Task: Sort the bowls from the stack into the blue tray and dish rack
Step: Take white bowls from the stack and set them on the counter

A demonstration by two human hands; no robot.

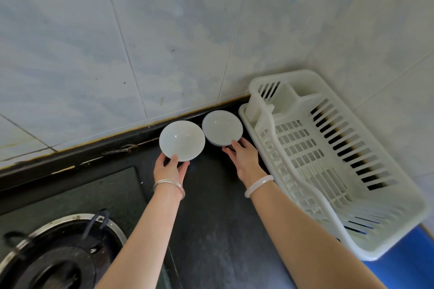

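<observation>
My left hand (171,168) grips the near rim of a white bowl (182,140), held tilted with its inside facing me. My right hand (244,157) holds the near edge of a second white bowl (222,128), which sits on a short stack of bowls by the back wall; the lower ones show only as a grey edge. The white plastic dish rack (328,162) stands empty just right of my right hand. A corner of the blue tray (409,258) shows at the bottom right, under the rack's near end.
The dark countertop (211,206) runs along a tiled wall (164,42) that turns a corner behind the rack. A gas burner (58,253) with a metal ring sits at the bottom left on the black hob.
</observation>
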